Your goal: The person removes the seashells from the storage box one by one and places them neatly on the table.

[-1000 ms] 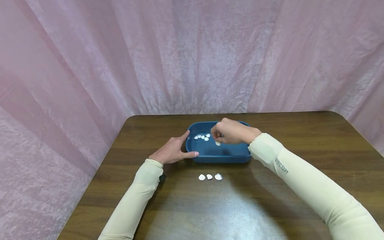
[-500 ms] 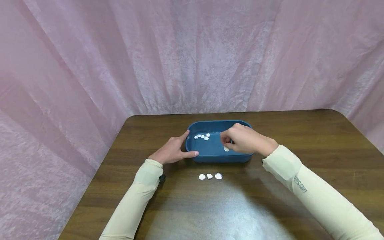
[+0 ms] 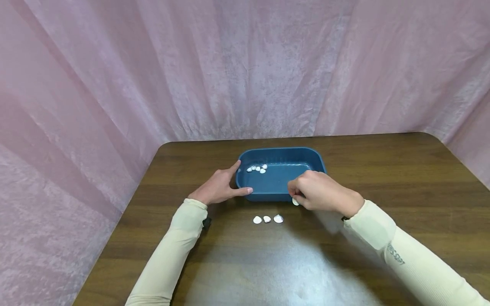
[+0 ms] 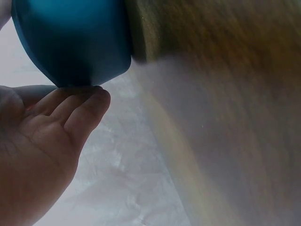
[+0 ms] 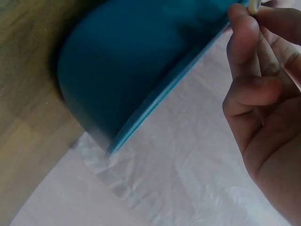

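Note:
A blue rectangular basin (image 3: pixel 272 197) stands on the table, with several small white seashells (image 3: pixel 258 168) grouped at its left inside. Straight fingers of my left hand (image 3: pixel 215 187) rest against the basin's left end, the thumb along its front left corner; the left wrist view shows those fingers touching the outer wall (image 4: pixel 80 47). My right hand (image 3: pixel 319 192) pinches one white seashell (image 3: pixel 295 202) between thumb and fingertips, at the basin's front right side. In the right wrist view only a sliver of that seashell (image 5: pixel 254 5) shows.
Three more white shells, a left one (image 3: pixel 257 219), a middle one (image 3: pixel 266 219) and a right one (image 3: pixel 278 218), lie in a row on the brown wooden table (image 3: pixel 237 263) in front of the basin. A pink curtain (image 3: pixel 245 76) hangs behind the table.
My right hand has come out from over the basin toward the front right, carrying the pinched seashell past the front rim. My left hand stays at the basin's left end.

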`<control>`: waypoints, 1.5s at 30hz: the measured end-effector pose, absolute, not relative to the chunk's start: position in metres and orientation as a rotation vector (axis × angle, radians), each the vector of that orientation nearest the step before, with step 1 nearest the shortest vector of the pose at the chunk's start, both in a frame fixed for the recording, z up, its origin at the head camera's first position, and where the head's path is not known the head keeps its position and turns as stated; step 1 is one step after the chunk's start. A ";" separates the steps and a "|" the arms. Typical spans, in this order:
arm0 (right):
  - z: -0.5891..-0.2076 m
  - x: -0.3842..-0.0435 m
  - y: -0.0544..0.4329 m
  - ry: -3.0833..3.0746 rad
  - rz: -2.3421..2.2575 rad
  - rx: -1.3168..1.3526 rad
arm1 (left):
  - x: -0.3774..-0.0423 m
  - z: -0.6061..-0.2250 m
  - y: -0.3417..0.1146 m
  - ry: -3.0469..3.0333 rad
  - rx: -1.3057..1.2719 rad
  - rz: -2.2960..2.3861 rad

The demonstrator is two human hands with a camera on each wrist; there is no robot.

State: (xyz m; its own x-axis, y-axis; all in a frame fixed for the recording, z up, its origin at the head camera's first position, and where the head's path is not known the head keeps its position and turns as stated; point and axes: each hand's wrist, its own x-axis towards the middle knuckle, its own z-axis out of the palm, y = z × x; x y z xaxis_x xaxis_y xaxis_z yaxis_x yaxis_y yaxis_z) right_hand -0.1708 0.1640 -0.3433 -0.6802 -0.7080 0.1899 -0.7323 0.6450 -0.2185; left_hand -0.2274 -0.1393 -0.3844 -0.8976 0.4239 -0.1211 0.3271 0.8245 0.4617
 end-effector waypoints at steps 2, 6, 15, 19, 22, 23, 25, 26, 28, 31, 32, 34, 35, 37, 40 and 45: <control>-0.346 -0.168 0.163 -2.746 0.404 1.234 | -0.228 -0.385 -0.139 2.788 0.584 0.648; -0.354 -0.164 0.160 -2.719 0.390 1.258 | -0.229 -0.384 -0.138 2.785 0.600 0.661; -0.372 -0.160 0.153 -2.715 0.324 1.306 | -0.230 -0.380 -0.138 2.786 0.593 0.661; -0.380 -0.160 0.149 -2.721 0.277 1.313 | -0.230 -0.380 -0.138 2.785 0.589 0.663; -0.385 -0.160 0.146 -2.716 0.234 1.309 | -0.230 -0.380 -0.138 2.782 0.583 0.663; -0.387 -0.160 0.146 -2.711 0.222 1.306 | -0.230 -0.380 -0.137 2.782 0.579 0.662; -0.390 -0.160 0.144 -2.712 0.207 1.292 | -0.230 -0.380 -0.138 2.780 0.573 0.662; -0.391 -0.160 0.143 -2.714 0.199 1.286 | -0.230 -0.380 -0.138 2.781 0.569 0.660; -0.393 -0.160 0.142 -2.720 0.181 1.278 | -0.230 -0.380 -0.137 2.782 0.568 0.657; -0.396 -0.160 0.140 -2.724 0.150 1.265 | -0.230 -0.381 -0.137 2.784 0.568 0.651; -0.397 -0.161 0.140 -2.722 0.142 1.260 | -0.230 -0.382 -0.137 2.784 0.568 0.650; -0.398 -0.161 0.139 -2.720 0.131 1.249 | -0.231 -0.382 -0.137 2.784 0.567 0.650; -0.399 -0.161 0.138 -2.718 0.131 1.244 | -0.230 -0.383 -0.137 2.783 0.565 0.650; -0.400 -0.161 0.137 -2.718 0.133 1.237 | -0.230 -0.383 -0.138 2.779 0.557 0.652; -0.400 -0.160 0.137 -2.713 0.140 1.231 | -0.229 -0.384 -0.138 2.771 0.543 0.657; -0.401 -0.158 0.136 -2.698 0.148 1.228 | -0.229 -0.384 -0.139 2.765 0.542 0.661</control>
